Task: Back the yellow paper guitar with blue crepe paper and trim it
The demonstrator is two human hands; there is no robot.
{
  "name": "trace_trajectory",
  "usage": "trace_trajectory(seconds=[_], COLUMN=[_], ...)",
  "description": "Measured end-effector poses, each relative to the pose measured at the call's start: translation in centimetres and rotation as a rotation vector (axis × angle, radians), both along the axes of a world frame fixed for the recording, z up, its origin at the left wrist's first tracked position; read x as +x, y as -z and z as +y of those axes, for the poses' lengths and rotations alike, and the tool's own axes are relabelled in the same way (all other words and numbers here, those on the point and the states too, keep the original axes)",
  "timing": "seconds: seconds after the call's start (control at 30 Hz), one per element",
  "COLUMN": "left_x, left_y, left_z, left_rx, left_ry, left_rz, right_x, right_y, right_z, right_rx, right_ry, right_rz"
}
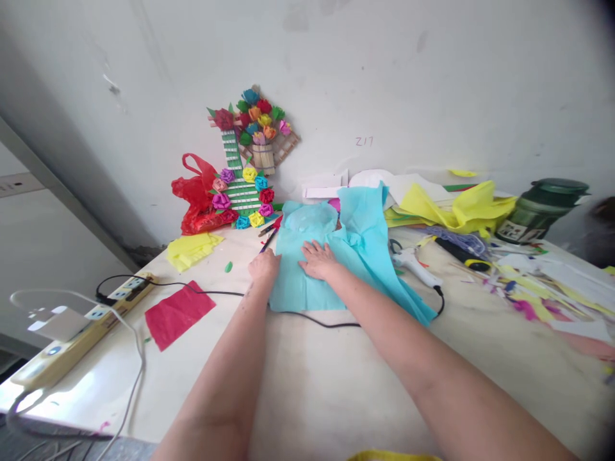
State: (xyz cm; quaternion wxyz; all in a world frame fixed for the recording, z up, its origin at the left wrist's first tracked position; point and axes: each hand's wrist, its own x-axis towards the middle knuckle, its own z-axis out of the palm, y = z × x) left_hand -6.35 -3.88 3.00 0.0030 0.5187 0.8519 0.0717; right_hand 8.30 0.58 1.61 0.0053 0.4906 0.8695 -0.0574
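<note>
A sheet of light blue crepe paper (331, 282) lies crumpled on the table's far middle. My right hand (318, 258) rests flat on it, fingers spread, pressing the paper down. My left hand (264, 264) sits at the sheet's left edge with its fingers curled at the paper's border; whether it pinches the paper I cannot make out. A thin dark stick or pen (269, 241) lies just beyond the left hand. Both forearms reach out from the near edge.
A paper-flower craft piece (247, 163) leans on the wall beside a red plastic bag (198, 195). Yellow paper (192, 250), a red sheet (179, 314), a power strip (91, 317) with black cable, a glue gun (416, 266), yellow paper scraps (461, 206) and a green jar (541, 211) lie around.
</note>
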Motion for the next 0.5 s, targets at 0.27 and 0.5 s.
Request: trace_trajectory(seconds=[0.27, 0.5], left_x=[0.8, 4.5], left_y=[-0.5, -4.6], left_z=[-0.9, -0.3], left_rx=[0.054, 0.378], left_ry=[-0.008, 0.167], left_rz=[0.088, 0.092], right_x=[0.0, 0.3], right_y=[0.0, 0.0], right_z=[-0.4, -0.6], right_rx=[0.006, 0.046], right_ry=[0.009, -0.021], right_rz=[0.043, 0.055])
